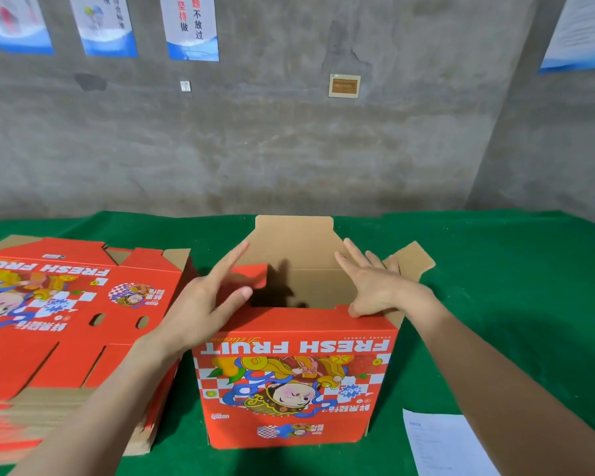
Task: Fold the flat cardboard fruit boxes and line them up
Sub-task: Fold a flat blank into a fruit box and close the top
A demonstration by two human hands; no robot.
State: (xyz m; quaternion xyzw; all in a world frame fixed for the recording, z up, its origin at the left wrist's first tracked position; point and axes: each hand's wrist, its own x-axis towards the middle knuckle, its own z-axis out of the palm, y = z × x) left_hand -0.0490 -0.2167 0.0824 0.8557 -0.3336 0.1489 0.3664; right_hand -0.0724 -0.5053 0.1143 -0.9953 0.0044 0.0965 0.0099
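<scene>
Box point(296, 379) stands upright mid-table point(495, 269), flat stack point(66, 321) to its left. Left hand point(207, 304), fingers straight, presses the side flap point(251, 274). Right hand point(382, 286) is spread on the rim. Best to fold both sides in evenly.

- Left hand point(207, 304): bare, with long, slim fingers; the thumb's nail shows, cut short and plain
- Right hand point(382, 290): bare as well, its back showing, with knuckles and tendons faintly ridged
- Left forearm point(117, 389): bare from the wrist down to the picture's edge, lean and smooth
- Right forearm point(495, 372): likewise bare along all its visible length, lean, widening toward the lower corner
</scene>
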